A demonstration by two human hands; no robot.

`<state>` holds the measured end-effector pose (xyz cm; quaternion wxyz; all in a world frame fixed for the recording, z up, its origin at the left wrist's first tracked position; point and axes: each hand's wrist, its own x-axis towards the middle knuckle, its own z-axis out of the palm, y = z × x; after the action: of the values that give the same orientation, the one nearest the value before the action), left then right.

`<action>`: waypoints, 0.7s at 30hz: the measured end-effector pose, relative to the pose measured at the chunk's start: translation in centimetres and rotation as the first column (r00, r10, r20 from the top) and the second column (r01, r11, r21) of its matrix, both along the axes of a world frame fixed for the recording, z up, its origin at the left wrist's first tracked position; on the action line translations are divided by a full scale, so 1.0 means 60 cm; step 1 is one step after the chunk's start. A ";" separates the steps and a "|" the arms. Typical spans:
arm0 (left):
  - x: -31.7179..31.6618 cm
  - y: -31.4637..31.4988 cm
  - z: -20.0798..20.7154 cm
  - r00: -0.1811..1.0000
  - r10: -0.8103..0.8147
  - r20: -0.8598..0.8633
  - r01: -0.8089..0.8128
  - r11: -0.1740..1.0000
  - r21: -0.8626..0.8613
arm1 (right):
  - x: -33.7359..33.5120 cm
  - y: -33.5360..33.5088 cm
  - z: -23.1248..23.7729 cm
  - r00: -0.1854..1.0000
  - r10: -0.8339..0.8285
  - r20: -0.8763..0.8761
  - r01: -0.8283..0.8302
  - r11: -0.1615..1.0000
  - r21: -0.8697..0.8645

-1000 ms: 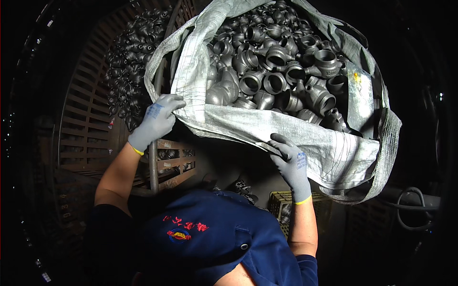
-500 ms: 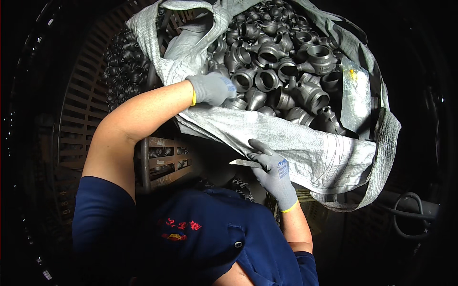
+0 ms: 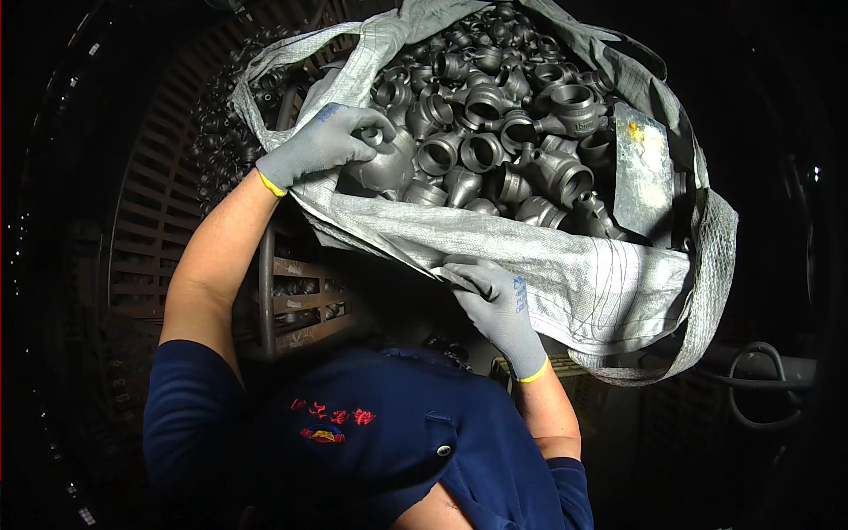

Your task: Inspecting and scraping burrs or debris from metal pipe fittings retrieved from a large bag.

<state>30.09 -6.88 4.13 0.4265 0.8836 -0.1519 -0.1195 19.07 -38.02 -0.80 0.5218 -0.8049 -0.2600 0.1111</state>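
Observation:
Grey-gloved, my left hand [image 3: 325,146] curls its fingers around the narrow end of a dark metal pipe fitting [image 3: 389,166], whose broad rounded body hangs over the near left part of the bag. Other similar pipe fittings [image 3: 481,152] fill the white woven bag [image 3: 521,238]. At the bag's near edge is my right hand [image 3: 495,300], also gloved, closed on a thin flat metal strip [image 3: 452,277]. Only the strip's tip shows, beside the bag's cloth; the rest is hidden by the fingers.
A flat metal plate [image 3: 642,172] leans among the fittings on the bag's right side. To the left stands a slatted rusty metal crate [image 3: 141,212] with small dark parts [image 3: 234,132] in it. Loop straps [image 3: 720,274] hang off the bag. A curved pipe handle [image 3: 777,380] lies at right.
My left hand has moved left and up from among the fittings, with a large pipe fitting now in its grasp. The right hand shifted slightly left, its strip turning toward the bag.

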 end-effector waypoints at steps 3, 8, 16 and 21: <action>-0.044 -0.005 0.061 0.974 0.218 0.059 -0.193 0.941 -0.277 | -0.007 0.010 -0.020 0.995 -0.042 -0.089 0.059 0.980 0.192; -0.147 0.006 0.081 0.912 0.407 0.044 -0.238 0.613 -0.753 | -0.002 0.060 0.021 0.906 -0.029 -0.422 0.237 0.861 0.450; -0.305 0.067 0.032 0.825 0.561 -0.067 -0.315 0.358 -0.879 | -0.029 0.173 0.055 0.847 0.179 -0.501 0.143 0.831 0.538; -0.378 0.117 -0.029 0.806 0.579 -0.120 -0.285 0.204 -0.937 | -0.080 0.244 0.030 0.891 0.128 -0.436 0.080 0.900 0.429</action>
<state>7.43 0.12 2.36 0.8387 0.4935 0.0105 0.2299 14.29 -23.38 0.98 0.7329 -0.6158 -0.1594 0.2413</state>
